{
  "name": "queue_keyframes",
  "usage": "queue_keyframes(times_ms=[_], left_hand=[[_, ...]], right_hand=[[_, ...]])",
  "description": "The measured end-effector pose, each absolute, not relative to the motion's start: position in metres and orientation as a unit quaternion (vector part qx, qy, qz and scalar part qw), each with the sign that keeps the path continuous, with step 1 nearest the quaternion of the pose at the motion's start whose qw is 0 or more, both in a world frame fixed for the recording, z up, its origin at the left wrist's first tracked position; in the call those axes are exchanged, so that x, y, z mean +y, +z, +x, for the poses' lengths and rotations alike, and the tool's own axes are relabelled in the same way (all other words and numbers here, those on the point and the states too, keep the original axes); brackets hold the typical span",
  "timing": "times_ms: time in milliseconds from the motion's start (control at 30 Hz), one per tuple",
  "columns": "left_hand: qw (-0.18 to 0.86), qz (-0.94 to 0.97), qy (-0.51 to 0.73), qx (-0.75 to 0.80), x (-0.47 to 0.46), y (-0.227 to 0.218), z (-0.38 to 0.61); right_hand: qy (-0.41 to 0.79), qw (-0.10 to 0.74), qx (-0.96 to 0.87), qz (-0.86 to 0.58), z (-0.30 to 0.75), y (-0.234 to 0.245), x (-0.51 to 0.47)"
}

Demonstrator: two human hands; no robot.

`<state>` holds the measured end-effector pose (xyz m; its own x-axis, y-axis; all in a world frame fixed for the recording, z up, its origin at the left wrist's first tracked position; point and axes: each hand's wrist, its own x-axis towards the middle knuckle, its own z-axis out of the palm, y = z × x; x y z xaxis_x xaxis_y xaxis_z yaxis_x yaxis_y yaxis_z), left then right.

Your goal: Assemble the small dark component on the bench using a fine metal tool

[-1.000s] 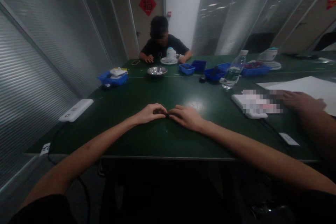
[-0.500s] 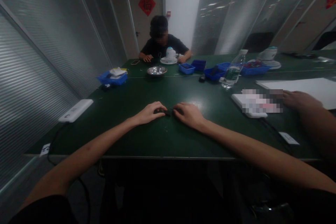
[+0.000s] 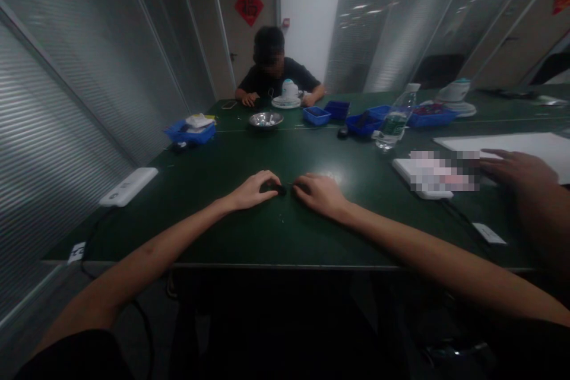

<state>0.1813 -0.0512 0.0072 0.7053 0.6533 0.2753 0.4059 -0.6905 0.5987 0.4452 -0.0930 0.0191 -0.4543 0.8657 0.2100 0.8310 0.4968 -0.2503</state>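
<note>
My left hand (image 3: 256,191) rests on the green table, its thumb and fingers curved round a small black object (image 3: 280,190). The dim picture does not show what kind of object it is. Just to the right lies my right hand (image 3: 319,195), palm down with the fingers curled in and pressed together. A tiny thin tip pokes out by its fingertips, and the rest of whatever it pinches is hidden. Only a narrow gap separates the two hands.
A white power strip (image 3: 129,187) lies left, another (image 3: 423,190) right. Beyond are a blue basket (image 3: 191,133), a metal bowl (image 3: 266,121), a water bottle (image 3: 394,122) and several blue trays. A co-worker's hand (image 3: 519,166) reaches in from the right; another person (image 3: 276,71) sits opposite.
My left fingers have shifted slightly, and less of the black object shows. My right hand stays in place. The co-worker's hand at the right has moved a little to the right.
</note>
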Motion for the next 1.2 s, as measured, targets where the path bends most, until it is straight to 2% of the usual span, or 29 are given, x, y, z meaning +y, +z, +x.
queue_keyframes(times_ms=[133, 400, 500, 733, 867, 1033, 1200], left_hand=[[0.266, 0.877, 0.251, 0.310, -0.048, 0.007, 0.177], [0.327, 0.868, 0.189, 0.323, -0.019, 0.012, 0.143], [0.289, 0.839, 0.208, 0.412, 0.009, 0.011, 0.097], [0.123, 0.660, 0.277, 0.688, 0.053, 0.000, -0.046], [0.086, 0.599, 0.292, 0.741, 0.051, 0.002, -0.072], [0.061, 0.543, 0.218, 0.809, 0.045, 0.013, -0.070], [0.060, 0.597, 0.219, 0.770, 0.044, 0.016, -0.070]], right_hand=[[0.062, 0.150, -0.852, -0.498, 0.445, 0.018, -0.092], [0.056, 0.155, -0.856, -0.491, 0.447, 0.017, -0.092], [0.058, 0.153, -0.856, -0.490, 0.447, 0.018, -0.092], [0.054, 0.152, -0.858, -0.488, 0.447, 0.018, -0.093], [0.057, 0.153, -0.857, -0.489, 0.447, 0.018, -0.092], [0.057, 0.160, -0.857, -0.486, 0.447, 0.018, -0.092], [0.056, 0.160, -0.856, -0.488, 0.447, 0.017, -0.092]])
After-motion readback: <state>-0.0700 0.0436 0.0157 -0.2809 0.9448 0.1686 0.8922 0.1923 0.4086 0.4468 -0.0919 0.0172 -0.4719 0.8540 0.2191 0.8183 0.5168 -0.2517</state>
